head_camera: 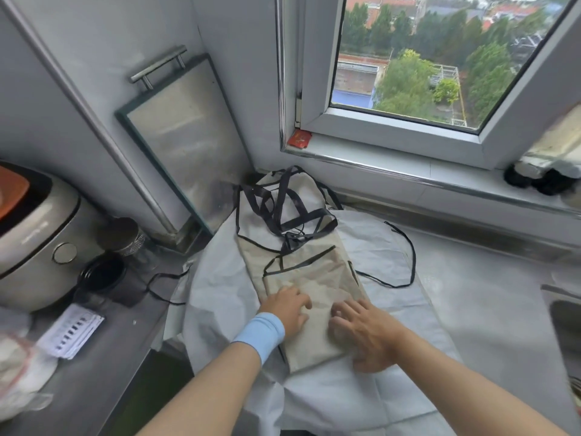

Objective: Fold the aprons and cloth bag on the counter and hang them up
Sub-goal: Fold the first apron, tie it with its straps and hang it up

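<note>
A beige apron (309, 269) with black trim lies folded into a long strip on the counter, its black straps (283, 209) tangled at the far end near the corner. Under it a white apron (393, 313) is spread flat, a thin black tie (405, 256) looping off its right side. My left hand (290, 306), with a light blue wristband, presses flat on the near part of the beige apron. My right hand (366, 332) rests flat beside it on the same strip's near right edge. Both hands have fingers spread and grip nothing.
A rice cooker (34, 243) stands at the left with a dark cup (124, 237), a black lid (100, 275) and papers (70, 332). A framed panel with a metal handle (185, 140) leans in the corner. A window sill (408, 162) runs behind; a sink edge (562, 309) is at right.
</note>
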Action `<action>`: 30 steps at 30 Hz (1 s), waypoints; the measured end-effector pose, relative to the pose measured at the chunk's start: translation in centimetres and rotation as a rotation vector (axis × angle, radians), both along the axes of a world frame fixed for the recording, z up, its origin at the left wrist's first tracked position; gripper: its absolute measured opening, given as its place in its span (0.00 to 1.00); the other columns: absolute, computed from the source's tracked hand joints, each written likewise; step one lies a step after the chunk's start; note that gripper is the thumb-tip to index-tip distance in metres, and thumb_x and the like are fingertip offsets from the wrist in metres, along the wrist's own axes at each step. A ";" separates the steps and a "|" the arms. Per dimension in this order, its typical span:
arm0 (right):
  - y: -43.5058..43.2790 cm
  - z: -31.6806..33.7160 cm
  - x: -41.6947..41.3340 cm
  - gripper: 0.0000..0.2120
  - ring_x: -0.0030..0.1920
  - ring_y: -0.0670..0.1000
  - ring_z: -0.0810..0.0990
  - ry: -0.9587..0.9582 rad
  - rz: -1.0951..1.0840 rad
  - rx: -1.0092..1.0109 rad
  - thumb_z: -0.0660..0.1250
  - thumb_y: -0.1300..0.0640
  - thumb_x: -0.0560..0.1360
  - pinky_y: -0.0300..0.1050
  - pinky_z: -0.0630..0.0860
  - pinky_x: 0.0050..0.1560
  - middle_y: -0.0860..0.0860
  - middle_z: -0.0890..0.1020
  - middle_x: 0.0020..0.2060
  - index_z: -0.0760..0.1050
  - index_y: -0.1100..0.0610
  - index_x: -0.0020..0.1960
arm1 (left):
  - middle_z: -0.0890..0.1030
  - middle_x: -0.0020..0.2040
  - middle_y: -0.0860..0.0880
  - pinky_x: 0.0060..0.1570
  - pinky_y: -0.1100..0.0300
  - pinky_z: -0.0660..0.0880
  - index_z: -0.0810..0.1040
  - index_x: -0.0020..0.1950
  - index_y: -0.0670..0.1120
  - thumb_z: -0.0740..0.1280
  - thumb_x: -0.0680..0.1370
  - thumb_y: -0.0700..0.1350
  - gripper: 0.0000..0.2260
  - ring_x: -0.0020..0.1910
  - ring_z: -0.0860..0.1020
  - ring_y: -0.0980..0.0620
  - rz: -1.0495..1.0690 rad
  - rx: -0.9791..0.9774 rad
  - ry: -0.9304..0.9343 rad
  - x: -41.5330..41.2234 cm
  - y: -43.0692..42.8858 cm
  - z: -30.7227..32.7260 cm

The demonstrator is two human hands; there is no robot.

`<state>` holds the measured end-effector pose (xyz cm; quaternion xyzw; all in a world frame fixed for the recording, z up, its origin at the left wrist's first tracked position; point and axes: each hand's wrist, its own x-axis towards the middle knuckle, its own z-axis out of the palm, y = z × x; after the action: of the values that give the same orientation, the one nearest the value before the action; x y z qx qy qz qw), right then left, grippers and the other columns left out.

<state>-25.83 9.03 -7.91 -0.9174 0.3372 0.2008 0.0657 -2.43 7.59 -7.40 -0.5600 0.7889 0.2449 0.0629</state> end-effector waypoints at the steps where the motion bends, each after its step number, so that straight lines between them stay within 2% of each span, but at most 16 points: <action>1: 0.3 -0.1 -0.2 0.36 0.60 0.57 0.71 0.015 -0.016 0.002 0.59 0.36 0.61 0.55 0.72 0.58 0.54 0.68 0.64 0.64 0.52 0.65 | 0.70 0.64 0.49 0.66 0.51 0.66 0.74 0.63 0.53 0.64 0.77 0.53 0.15 0.67 0.66 0.46 -0.023 0.060 -0.021 -0.5 0.6 -0.1; 3: 0.3 -0.4 -0.1 0.27 0.61 0.57 0.73 -0.023 -0.070 -0.001 0.55 0.41 0.70 0.54 0.73 0.57 0.52 0.69 0.67 0.67 0.53 0.64 | 0.69 0.66 0.49 0.66 0.50 0.66 0.73 0.64 0.53 0.65 0.74 0.57 0.19 0.67 0.65 0.45 -0.070 0.110 -0.082 -1.4 1.9 -0.1; 5: 0.2 -0.6 0.1 0.21 0.57 0.57 0.77 -0.088 -0.097 0.002 0.49 0.45 0.75 0.54 0.76 0.52 0.49 0.73 0.63 0.74 0.53 0.58 | 0.69 0.67 0.49 0.66 0.49 0.65 0.71 0.67 0.54 0.65 0.72 0.63 0.26 0.67 0.65 0.44 -0.089 0.099 -0.127 -2.0 2.8 0.0; 7: 0.3 -0.3 0.6 0.17 0.51 0.56 0.80 -0.176 -0.178 0.039 0.52 0.47 0.78 0.51 0.76 0.45 0.46 0.78 0.55 0.77 0.51 0.50 | 0.68 0.69 0.50 0.66 0.49 0.65 0.67 0.70 0.55 0.65 0.69 0.67 0.33 0.68 0.66 0.45 -0.091 0.086 -0.154 -2.1 3.4 0.6; 9: 0.3 1.0 1.0 0.12 0.50 0.57 0.80 -0.210 -0.331 0.081 0.57 0.49 0.78 0.49 0.75 0.44 0.48 0.81 0.50 0.78 0.51 0.50 | 0.69 0.68 0.50 0.65 0.50 0.67 0.65 0.71 0.54 0.68 0.67 0.67 0.36 0.67 0.68 0.45 -0.098 0.123 -0.153 -1.9 3.9 1.3; 10: 0.2 2.1 1.3 0.11 0.50 0.58 0.80 -0.197 -0.411 0.106 0.58 0.49 0.78 0.48 0.73 0.44 0.51 0.82 0.49 0.77 0.52 0.50 | 0.70 0.67 0.49 0.63 0.50 0.69 0.66 0.70 0.53 0.69 0.68 0.64 0.35 0.65 0.69 0.45 -0.105 0.144 -0.157 -1.8 4.0 2.2; 12: -0.3 4.4 2.0 0.11 0.50 0.58 0.79 -0.203 -0.488 0.170 0.59 0.48 0.79 0.48 0.71 0.44 0.54 0.82 0.47 0.77 0.53 0.48 | 0.75 0.63 0.45 0.56 0.53 0.72 0.72 0.64 0.49 0.69 0.72 0.53 0.22 0.60 0.75 0.43 -0.099 0.172 -0.151 -1.7 3.6 3.8; 14: -0.5 7.2 2.3 0.14 0.46 0.55 0.78 -0.217 -0.569 0.342 0.61 0.43 0.77 0.46 0.70 0.41 0.52 0.81 0.43 0.77 0.52 0.43 | 0.80 0.56 0.42 0.47 0.56 0.73 0.77 0.57 0.44 0.66 0.75 0.45 0.12 0.53 0.79 0.41 -0.069 0.258 -0.162 -1.4 2.9 5.9; 16: -0.7 10.0 2.1 0.20 0.42 0.50 0.78 -0.186 -0.641 0.541 0.65 0.34 0.71 0.44 0.71 0.40 0.47 0.80 0.39 0.77 0.51 0.40 | 0.81 0.50 0.44 0.44 0.56 0.75 0.79 0.57 0.43 0.68 0.76 0.48 0.12 0.46 0.79 0.43 -0.069 0.402 -0.193 -1.0 2.2 8.0; 17: -0.9 11.1 1.8 0.20 0.42 0.49 0.79 -0.135 -0.629 0.607 0.68 0.33 0.66 0.43 0.73 0.40 0.46 0.80 0.39 0.79 0.50 0.42 | 0.81 0.49 0.46 0.45 0.56 0.77 0.79 0.57 0.45 0.69 0.75 0.50 0.14 0.44 0.78 0.45 -0.073 0.464 -0.196 -0.7 1.8 9.1; 19: -1.1 12.5 1.3 0.18 0.46 0.51 0.83 0.001 -0.596 0.680 0.73 0.40 0.62 0.44 0.78 0.44 0.45 0.82 0.41 0.80 0.48 0.47 | 0.80 0.47 0.49 0.45 0.56 0.78 0.78 0.53 0.48 0.71 0.74 0.52 0.12 0.41 0.78 0.47 -0.062 0.531 -0.163 -0.2 1.2 10.9; 20: -1.2 12.8 1.1 0.16 0.47 0.52 0.83 0.041 -0.600 0.689 0.74 0.44 0.61 0.45 0.79 0.46 0.45 0.82 0.41 0.80 0.47 0.48 | 0.79 0.44 0.50 0.43 0.58 0.77 0.77 0.50 0.50 0.71 0.74 0.52 0.09 0.39 0.77 0.50 -0.051 0.539 -0.136 0.0 0.8 11.5; 22: -2.0 12.7 0.8 0.12 0.46 0.52 0.83 0.020 -0.642 0.669 0.75 0.48 0.64 0.46 0.79 0.47 0.44 0.81 0.39 0.81 0.47 0.46 | 0.75 0.37 0.54 0.36 0.62 0.73 0.75 0.46 0.52 0.71 0.74 0.52 0.07 0.35 0.74 0.55 -0.019 0.505 -0.084 0.3 0.0 12.2; 24: -3.1 11.6 0.7 0.10 0.48 0.52 0.84 -0.102 -0.702 0.593 0.73 0.51 0.66 0.45 0.79 0.46 0.45 0.81 0.38 0.81 0.50 0.46 | 0.74 0.36 0.53 0.34 0.63 0.71 0.76 0.45 0.51 0.71 0.74 0.52 0.07 0.35 0.73 0.53 0.036 0.409 -0.041 0.6 -1.2 11.6; 27: -5.4 9.3 0.8 0.06 0.41 0.53 0.79 -0.259 -0.706 0.325 0.67 0.53 0.68 0.43 0.72 0.37 0.48 0.78 0.35 0.76 0.55 0.40 | 0.75 0.36 0.51 0.32 0.63 0.68 0.78 0.43 0.49 0.69 0.74 0.50 0.05 0.36 0.73 0.50 0.140 0.233 0.047 1.1 -3.2 9.9; 30: -7.8 6.7 1.0 0.08 0.48 0.56 0.77 -0.249 -0.564 0.041 0.66 0.50 0.72 0.47 0.68 0.42 0.50 0.78 0.45 0.69 0.51 0.37 | 0.76 0.37 0.51 0.35 0.61 0.69 0.75 0.37 0.51 0.66 0.75 0.49 0.07 0.40 0.75 0.48 0.231 0.138 0.069 1.3 -5.6 8.0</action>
<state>-24.87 1.23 -1.18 -0.8037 0.5638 0.0674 0.1781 -1.18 2.03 0.58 -0.6328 0.7021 0.3235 0.0453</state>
